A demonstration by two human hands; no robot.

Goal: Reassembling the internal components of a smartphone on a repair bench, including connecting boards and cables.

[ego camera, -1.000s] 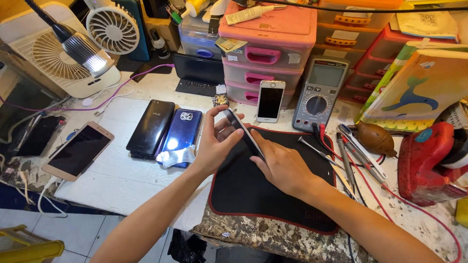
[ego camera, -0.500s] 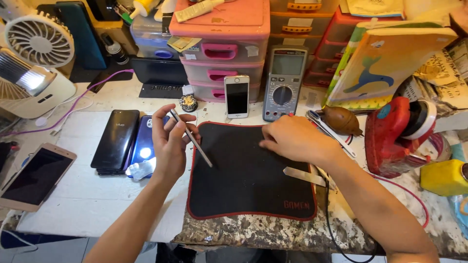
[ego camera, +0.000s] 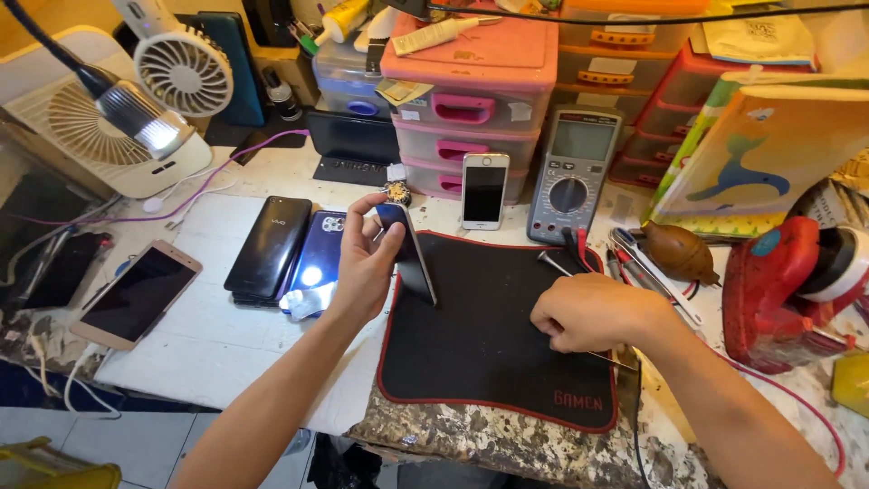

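Note:
My left hand [ego camera: 364,263] holds a dark smartphone [ego camera: 409,255] tilted on its edge above the left side of a black work mat with red trim [ego camera: 493,344]. My right hand [ego camera: 593,312] rests closed on the mat's right part, its fingers curled over the tip of a thin metal tool [ego camera: 615,359]. Whether it grips the tool is hard to tell. Several tweezers and screwdrivers [ego camera: 625,258] lie just beyond it.
Left of the mat lie a black phone [ego camera: 269,246], a blue phone [ego camera: 319,258] and a rose-gold phone [ego camera: 136,294]. Behind stand a white phone [ego camera: 485,188], a multimeter [ego camera: 572,172], pink drawers [ego camera: 466,109], a fan [ego camera: 186,68], a lamp [ego camera: 145,122]. A red tool [ego camera: 783,290] sits right.
My left hand has kept the dark phone and tilted it more upright near the mat's left edge. My right hand moved down onto the mat's right part and closed.

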